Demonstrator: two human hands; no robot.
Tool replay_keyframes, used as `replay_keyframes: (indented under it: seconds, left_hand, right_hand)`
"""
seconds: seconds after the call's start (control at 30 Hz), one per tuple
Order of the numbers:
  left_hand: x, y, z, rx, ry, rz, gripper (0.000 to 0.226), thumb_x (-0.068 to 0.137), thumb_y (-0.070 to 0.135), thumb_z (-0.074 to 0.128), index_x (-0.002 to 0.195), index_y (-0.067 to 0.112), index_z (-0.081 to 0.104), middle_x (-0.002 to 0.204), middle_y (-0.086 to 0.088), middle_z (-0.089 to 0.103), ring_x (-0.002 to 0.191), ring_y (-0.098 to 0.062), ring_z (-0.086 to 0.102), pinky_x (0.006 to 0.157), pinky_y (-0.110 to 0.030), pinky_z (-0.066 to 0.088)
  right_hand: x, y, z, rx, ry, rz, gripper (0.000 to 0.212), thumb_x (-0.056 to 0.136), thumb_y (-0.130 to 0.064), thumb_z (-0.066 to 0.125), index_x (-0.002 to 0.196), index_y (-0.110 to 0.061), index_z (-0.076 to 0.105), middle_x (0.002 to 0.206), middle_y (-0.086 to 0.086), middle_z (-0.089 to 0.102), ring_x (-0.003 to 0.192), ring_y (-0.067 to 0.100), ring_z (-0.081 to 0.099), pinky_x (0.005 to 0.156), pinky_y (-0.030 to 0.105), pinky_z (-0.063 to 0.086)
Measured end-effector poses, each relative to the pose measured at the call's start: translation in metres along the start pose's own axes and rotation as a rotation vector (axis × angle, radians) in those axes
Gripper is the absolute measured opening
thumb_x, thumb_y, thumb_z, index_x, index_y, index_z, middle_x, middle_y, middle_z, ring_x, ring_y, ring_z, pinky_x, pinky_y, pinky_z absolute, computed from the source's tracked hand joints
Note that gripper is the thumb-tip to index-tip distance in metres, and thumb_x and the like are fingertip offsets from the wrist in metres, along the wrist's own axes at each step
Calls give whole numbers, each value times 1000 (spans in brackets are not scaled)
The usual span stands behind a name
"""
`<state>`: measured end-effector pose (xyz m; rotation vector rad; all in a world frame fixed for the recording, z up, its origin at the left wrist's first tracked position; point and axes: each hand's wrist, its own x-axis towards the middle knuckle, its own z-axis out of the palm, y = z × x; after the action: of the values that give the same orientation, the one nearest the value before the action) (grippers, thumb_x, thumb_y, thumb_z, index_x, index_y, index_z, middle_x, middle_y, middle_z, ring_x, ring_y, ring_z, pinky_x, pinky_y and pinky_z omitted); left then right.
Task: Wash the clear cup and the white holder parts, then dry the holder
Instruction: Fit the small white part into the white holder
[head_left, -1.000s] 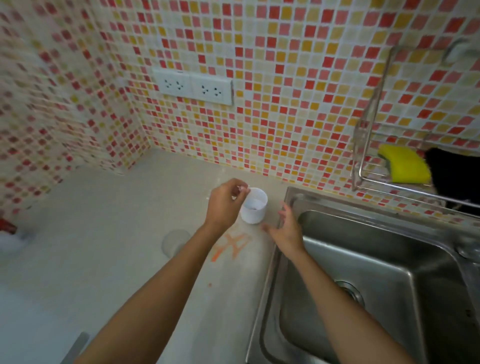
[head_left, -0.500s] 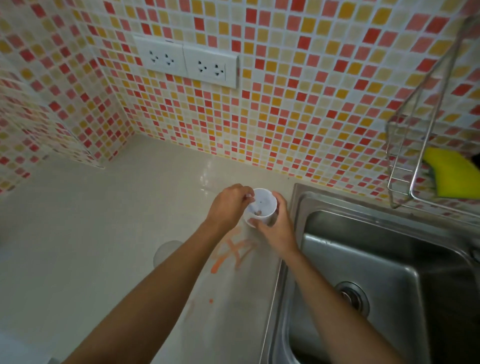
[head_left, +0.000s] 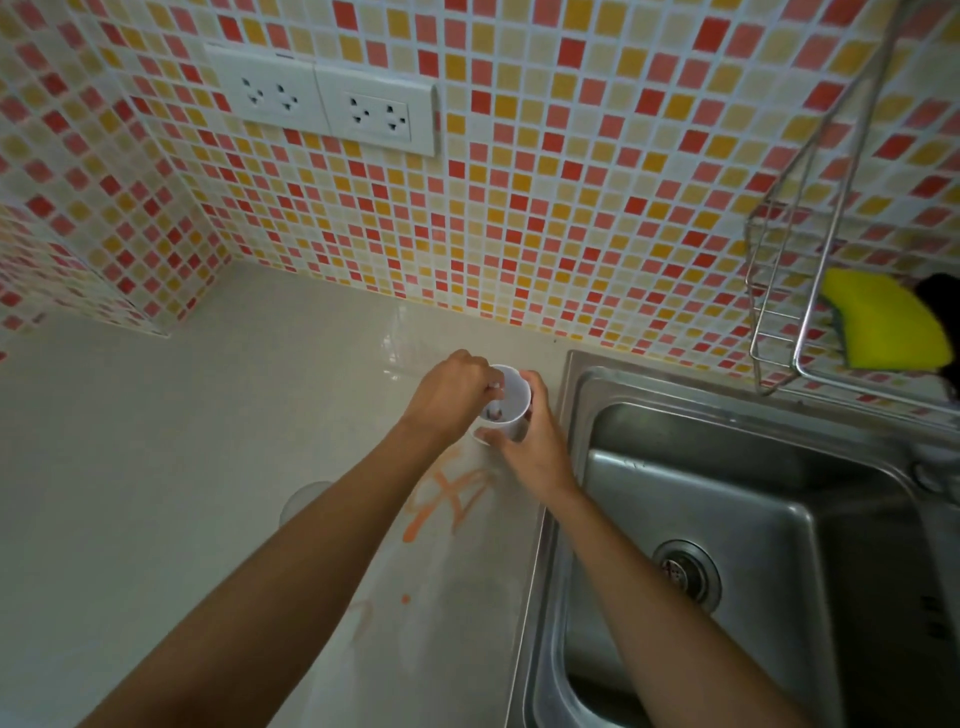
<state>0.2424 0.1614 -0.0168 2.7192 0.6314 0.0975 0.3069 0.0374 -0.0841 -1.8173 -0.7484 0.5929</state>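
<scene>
I count two hands of mine, my left hand (head_left: 451, 400) and my right hand (head_left: 530, 446), both at one white holder cup (head_left: 511, 401) at the far edge of the one counter (head_left: 156, 467), just left of the one steel sink (head_left: 753, 545), which has one drain (head_left: 685, 571). On the far wall I count two white socket plates (head_left: 322, 104) side by side, and far right hangs one wire rack (head_left: 810, 291) with one yellow sponge (head_left: 878, 317) and one dark thing (head_left: 943, 301) beside it that I cannot make out. On the counter near my left arm I see one clear round object (head_left: 304, 501).
</scene>
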Motion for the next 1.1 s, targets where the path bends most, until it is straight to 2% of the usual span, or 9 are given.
replay_keyframes:
  seconds: [0.1, 0.27, 0.37, 0.47, 0.6, 0.77, 0.93, 1.03, 1.1]
  left_hand:
    - [2, 2, 5, 19, -20, 25, 28, 95, 19, 54, 119, 16, 68, 119, -8, 66, 102, -21, 55, 86, -28, 47]
    - [2, -7, 4, -34, -21, 81, 30, 98, 22, 50, 123, 15, 66, 121, -10, 65, 103, -23, 56, 89, -30, 45]
    - [-4, -10, 6, -162, 19, 35, 33, 98, 29, 52, 126, 16, 62, 119, -9, 67, 103, -23, 58, 87, -26, 43]
    - [-7, -9, 13, -248, 116, -20, 27, 95, 28, 58, 115, 13, 68, 110, -8, 71, 95, -22, 61, 80, -21, 40]
    - [-6, -9, 18, -265, 156, -34, 20, 92, 25, 62, 103, 11, 71, 102, -8, 72, 90, -22, 60, 75, -21, 40]
    - [-5, -12, 24, -285, 144, -39, 22, 93, 25, 61, 108, 11, 70, 108, -9, 70, 97, -21, 59, 82, -23, 43]
    - [-16, -18, 26, -292, 250, -1, 25, 92, 26, 63, 111, 10, 69, 112, -7, 68, 102, -21, 58, 87, -19, 39]
    - [-24, -22, 32, -353, 356, -94, 30, 96, 28, 56, 122, 14, 62, 120, -4, 60, 104, -17, 56, 90, -26, 49]
    - [-25, -24, 35, -386, 320, -189, 31, 98, 28, 53, 125, 14, 60, 125, -4, 58, 99, -15, 60, 88, -26, 51]
  right_hand:
    - [1, 0, 0, -2, 4, -2, 82, 69, -41, 84, 134, -38, 35, 132, -13, 53, 118, 12, 55, 94, 35, 54]
    - [-1, 1, 0, 13, 14, 6, 79, 72, -41, 82, 134, -39, 34, 129, -18, 51, 116, 7, 54, 92, 23, 52]
    - [0, 6, 4, 30, 24, 36, 85, 73, -44, 80, 142, -35, 31, 139, -14, 47, 123, 8, 51, 97, 23, 49]
    - [0, 11, 9, 37, 32, 78, 90, 71, -54, 75, 145, -36, 28, 141, -13, 46, 123, 8, 50, 98, 26, 48]
    - [1, 14, 10, 36, 35, 98, 77, 74, -48, 75, 139, -36, 35, 132, -17, 49, 119, 10, 54, 88, 13, 46]
    - [0, 15, 12, 26, 27, 114, 84, 70, -56, 71, 141, -33, 33, 137, -11, 49, 116, 9, 52, 95, 24, 47]
    - [1, 10, 11, 1, 39, 89, 77, 70, -51, 77, 131, -38, 33, 128, -17, 46, 113, 7, 50, 95, 20, 44]
    - [7, 14, 9, -40, 63, 58, 83, 65, -48, 82, 132, -33, 36, 130, -10, 49, 116, 11, 51, 99, 26, 45]
    - [12, 14, 7, -99, 57, 55, 87, 64, -43, 86, 134, -27, 37, 132, -4, 50, 116, 12, 50, 100, 30, 46]
